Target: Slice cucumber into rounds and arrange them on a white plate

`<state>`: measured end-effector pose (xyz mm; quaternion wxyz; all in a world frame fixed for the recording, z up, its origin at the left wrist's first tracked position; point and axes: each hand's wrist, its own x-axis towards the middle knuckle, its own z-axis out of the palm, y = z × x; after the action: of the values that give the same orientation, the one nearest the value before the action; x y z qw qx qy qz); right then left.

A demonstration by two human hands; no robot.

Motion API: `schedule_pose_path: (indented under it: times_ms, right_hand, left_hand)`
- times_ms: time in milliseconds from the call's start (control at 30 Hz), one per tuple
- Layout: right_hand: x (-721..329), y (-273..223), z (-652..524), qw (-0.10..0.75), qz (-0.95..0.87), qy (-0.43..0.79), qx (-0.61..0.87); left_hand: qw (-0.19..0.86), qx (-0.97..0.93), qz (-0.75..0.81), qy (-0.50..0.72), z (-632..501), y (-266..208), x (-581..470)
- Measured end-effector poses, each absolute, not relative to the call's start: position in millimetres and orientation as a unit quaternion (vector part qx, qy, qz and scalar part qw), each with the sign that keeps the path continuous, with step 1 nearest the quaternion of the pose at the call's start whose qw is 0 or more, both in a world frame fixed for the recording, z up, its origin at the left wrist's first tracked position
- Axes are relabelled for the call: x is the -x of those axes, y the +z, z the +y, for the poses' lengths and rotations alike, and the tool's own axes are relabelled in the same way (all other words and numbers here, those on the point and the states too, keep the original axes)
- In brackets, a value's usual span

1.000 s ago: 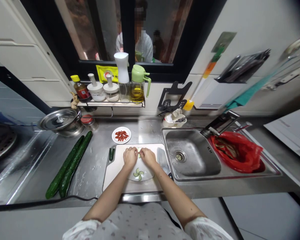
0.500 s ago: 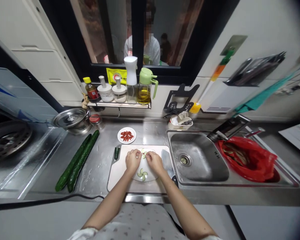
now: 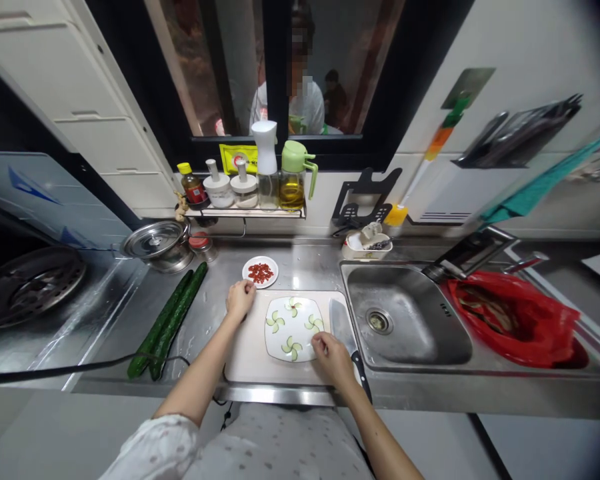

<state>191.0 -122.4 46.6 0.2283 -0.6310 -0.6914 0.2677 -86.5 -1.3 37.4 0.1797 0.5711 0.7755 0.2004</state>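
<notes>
Grasp the cucumber slices (image 3: 292, 348), probably slippery and delicate, by the rind; left hand (image 3: 240, 301) (plate's (image 3: 295, 329) ten o'clock), right hand (image 3: 335, 357) (four): grip indeterminable from here.

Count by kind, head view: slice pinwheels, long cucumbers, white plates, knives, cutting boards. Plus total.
Slice pinwheels: 4
Long cucumbers: 2
White plates: 2 (squarish plate, round plate)
Knife: 1
Cutting board: 1
Total: 10
</notes>
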Motion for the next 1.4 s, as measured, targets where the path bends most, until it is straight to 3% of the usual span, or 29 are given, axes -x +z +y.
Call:
schedule_pose_path:
  times_ms: [567, 933, 1100, 1300, 1400]
  right_hand:
    - [-208.0, 47.0, -141.4, 0.245, -0.657, 0.28, 0.656]
    - [-214.4, 46.2, -144.4, 0.244, -0.654, 0.285, 0.657]
    - [-214.2, 46.1, -144.4, 0.238, -0.658, 0.279, 0.657]
    - [-209.5, 47.5, -141.9, 0.241, -0.664, 0.279, 0.65]
    - [-205.8, 49.1, -139.5, 0.236, -0.671, 0.277, 0.645]
  left_hand:
    - [0.107, -0.634, 0.765, 0.045, 65.2, 20.6, 105.9]
    - [0.097, -0.651, 0.752, 0.041, 66.0, 16.0, 102.8]
    - [0.138, -0.588, 0.787, 0.123, 65.4, 11.1, 104.5]
    - [0.329, -0.41, 0.752, 0.398, 61.2, 1.8, 97.5]
    - [0.382, -0.362, 0.714, 0.462, 60.2, 0.8, 93.1]
